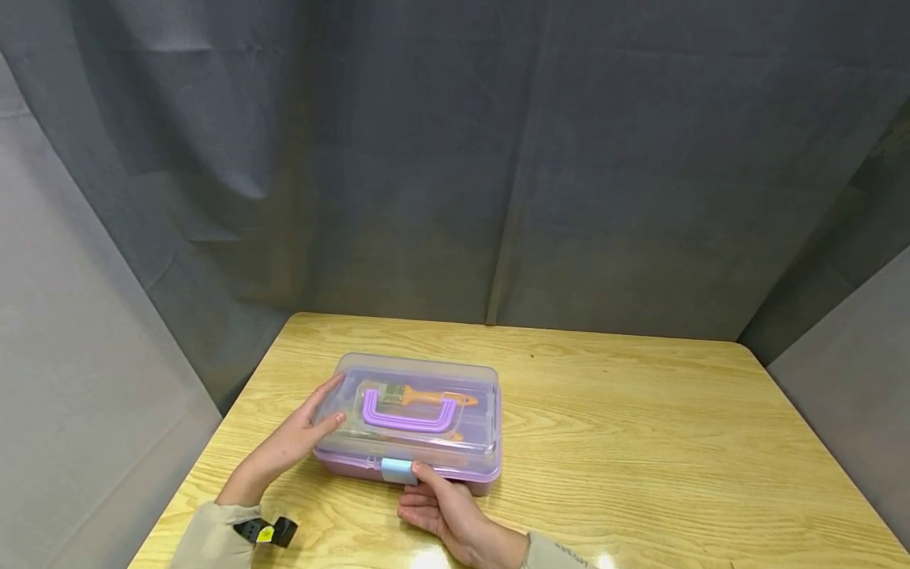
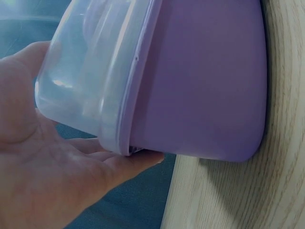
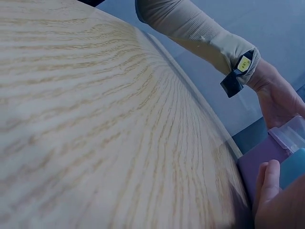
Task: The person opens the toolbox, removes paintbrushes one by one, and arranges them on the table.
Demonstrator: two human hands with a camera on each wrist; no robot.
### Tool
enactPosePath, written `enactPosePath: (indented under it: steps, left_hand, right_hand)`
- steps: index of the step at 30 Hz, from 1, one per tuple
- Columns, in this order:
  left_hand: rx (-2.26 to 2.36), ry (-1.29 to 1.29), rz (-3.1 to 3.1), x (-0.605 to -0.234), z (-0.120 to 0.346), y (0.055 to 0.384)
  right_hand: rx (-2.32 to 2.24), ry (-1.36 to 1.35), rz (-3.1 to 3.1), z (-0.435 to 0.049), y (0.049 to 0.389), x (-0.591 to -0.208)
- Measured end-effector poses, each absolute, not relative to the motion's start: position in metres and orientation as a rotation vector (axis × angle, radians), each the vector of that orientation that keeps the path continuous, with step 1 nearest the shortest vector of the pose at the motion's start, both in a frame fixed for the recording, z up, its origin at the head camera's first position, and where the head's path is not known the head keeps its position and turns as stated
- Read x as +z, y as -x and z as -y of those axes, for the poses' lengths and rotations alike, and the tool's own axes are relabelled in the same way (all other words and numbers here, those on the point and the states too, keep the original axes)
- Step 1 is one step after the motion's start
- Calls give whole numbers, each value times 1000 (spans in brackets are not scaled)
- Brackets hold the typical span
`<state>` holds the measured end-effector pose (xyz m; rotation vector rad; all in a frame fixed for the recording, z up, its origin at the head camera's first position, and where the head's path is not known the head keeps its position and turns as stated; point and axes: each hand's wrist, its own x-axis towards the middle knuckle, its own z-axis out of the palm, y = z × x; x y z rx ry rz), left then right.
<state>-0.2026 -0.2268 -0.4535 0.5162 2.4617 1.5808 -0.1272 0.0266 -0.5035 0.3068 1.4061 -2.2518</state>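
A plastic storage box [image 1: 476,438] with a clear lid, purple base and purple carry handle [image 1: 408,425] stands on the wooden table, its lid down. My left hand [image 1: 287,441] grips the lid's left end, thumb on top and fingers over the far corner; the left wrist view shows those fingers [image 2: 128,164] reaching below the lid rim. At the front, my right hand [image 1: 455,518] has its thumb on the light-blue latch [image 1: 398,471]. Its other fingers lie loosely below, in front of the base. A paintbrush [image 1: 426,397] with an orange handle shows through the lid.
The wooden table [image 1: 640,427] extends to the right of the box. Dark curtains [image 1: 426,158] hang behind it, with grey panels [image 1: 85,356] at the sides. A black strap [image 1: 266,531] with a small device sits around the left sleeve's cuff.
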Motion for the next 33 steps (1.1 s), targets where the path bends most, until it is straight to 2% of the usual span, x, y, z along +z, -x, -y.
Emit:
enactPosePath:
  steps: [15,25,33]
  left_hand:
    - [1577,-518,-2465,-453,226,202]
    - [1570,-502,-2469,-453,229,202]
    - [1574,-513,-2467,-453,227,202]
  right_hand:
    - [-2253,-276,-1393,-30,124,-501]
    - [-2200,-124,-1406,-39,126,-503]
    - [-2156,-140,-1425,-41,124,-503]
